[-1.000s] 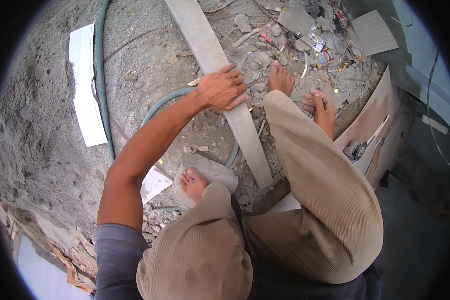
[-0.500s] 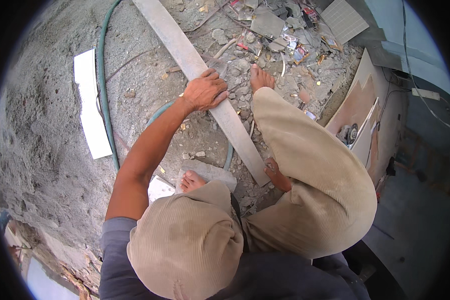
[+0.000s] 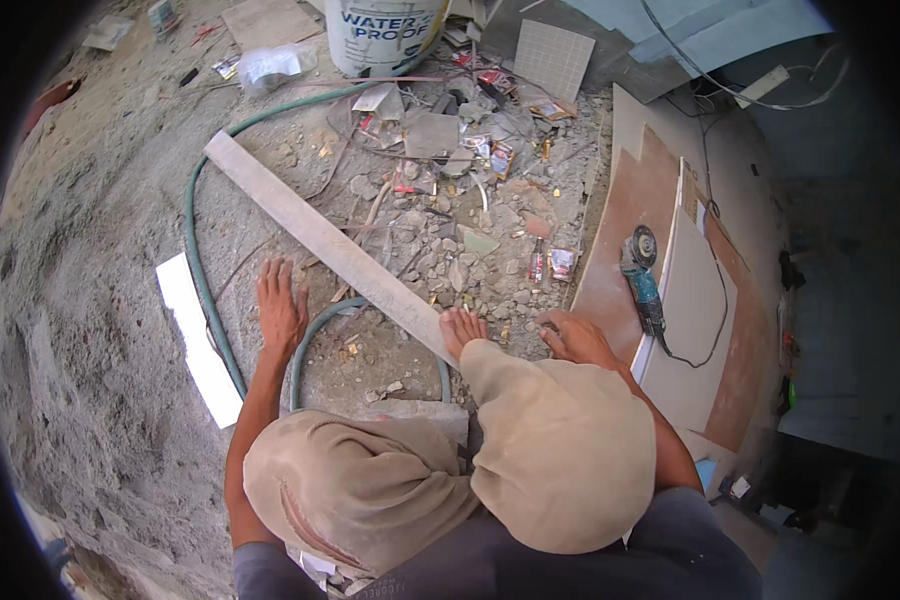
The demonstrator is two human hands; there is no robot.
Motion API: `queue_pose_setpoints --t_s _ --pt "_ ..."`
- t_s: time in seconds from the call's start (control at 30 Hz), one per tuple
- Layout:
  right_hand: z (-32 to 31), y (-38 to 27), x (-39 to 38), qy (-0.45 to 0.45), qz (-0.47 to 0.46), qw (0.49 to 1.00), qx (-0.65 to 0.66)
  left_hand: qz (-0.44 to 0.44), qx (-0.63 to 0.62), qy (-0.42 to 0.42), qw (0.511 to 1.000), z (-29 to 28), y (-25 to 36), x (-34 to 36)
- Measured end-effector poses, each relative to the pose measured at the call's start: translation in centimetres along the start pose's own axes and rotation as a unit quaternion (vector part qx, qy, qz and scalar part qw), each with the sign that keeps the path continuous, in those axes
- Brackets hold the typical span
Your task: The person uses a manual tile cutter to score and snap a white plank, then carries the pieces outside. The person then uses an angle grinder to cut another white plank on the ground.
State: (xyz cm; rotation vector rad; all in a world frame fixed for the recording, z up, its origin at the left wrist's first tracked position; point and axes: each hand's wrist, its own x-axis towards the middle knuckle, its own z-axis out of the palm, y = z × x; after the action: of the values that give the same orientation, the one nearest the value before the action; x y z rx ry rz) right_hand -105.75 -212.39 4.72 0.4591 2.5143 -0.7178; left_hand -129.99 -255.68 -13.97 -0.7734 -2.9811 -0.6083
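A long, narrow pale board (image 3: 325,245) lies diagonally on the rubble-strewn ground, its near end beside my bare foot (image 3: 462,330). My left hand (image 3: 281,305) hangs left of the board, fingers apart and holding nothing, near a curved green hose (image 3: 196,270). Right of my foot, my right hand (image 3: 570,335) has loosely bent fingers, with nothing visible in them. An angle grinder (image 3: 646,295) with a cord lies on sheets (image 3: 690,320) to the right. A white cut piece (image 3: 195,335) lies beyond my left arm. My bent knees hide part of both forearms.
A white bucket (image 3: 378,35) stands at the back. Broken tiles, stones and wrappers (image 3: 460,140) cover the middle ground. A square tile (image 3: 555,60) leans near the back right, below loose cables (image 3: 770,90). The ground drops to a darker floor at right.
My left hand has let go of the board and moved left. My right hand has come out beside my foot. The view has tilted forward, bringing the bucket and grinder fully into sight.
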Motion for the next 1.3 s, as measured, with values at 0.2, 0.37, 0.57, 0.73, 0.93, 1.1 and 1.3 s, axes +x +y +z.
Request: queue_pose_setpoints --t_s 0.2,0.37,0.57,0.73,0.93,1.1,1.3 --pt "-0.7 2.2 -0.2 0.116 -0.063 0.991 0.007 -0.059 0.073 0.044 0.995 -3.9 -6.4 -6.1" --pt "-4.6 14.4 0.0 0.410 0.091 0.902 -0.102 -0.119 0.102 0.076 0.985 -6.7 -9.2 -10.4" --pt "-5.4 20.8 -0.9 0.255 0.281 0.922 -0.073 -0.205 0.136 0.072 0.967 -8.5 -14.4 -14.9" --pt "-5.2 21.9 -1.3 0.276 0.259 0.925 -0.030 -0.239 0.127 0.083 0.959 -8.8 -15.4 -15.8" --pt "-9.6 18.1 -0.6 0.301 0.202 0.931 0.046 -0.281 0.102 0.064 0.952 -9.6 -15.0 -16.0" --pt "-12.3 10.4 1.2 0.138 0.001 0.822 0.552 -0.324 0.121 0.117 0.931 -11.0 -14.3 -15.9" --pt "-11.4 -1.6 4.1 0.118 -0.134 0.740 0.648 -0.390 -0.007 0.201 0.899 -11.3 -8.8 -11.7"
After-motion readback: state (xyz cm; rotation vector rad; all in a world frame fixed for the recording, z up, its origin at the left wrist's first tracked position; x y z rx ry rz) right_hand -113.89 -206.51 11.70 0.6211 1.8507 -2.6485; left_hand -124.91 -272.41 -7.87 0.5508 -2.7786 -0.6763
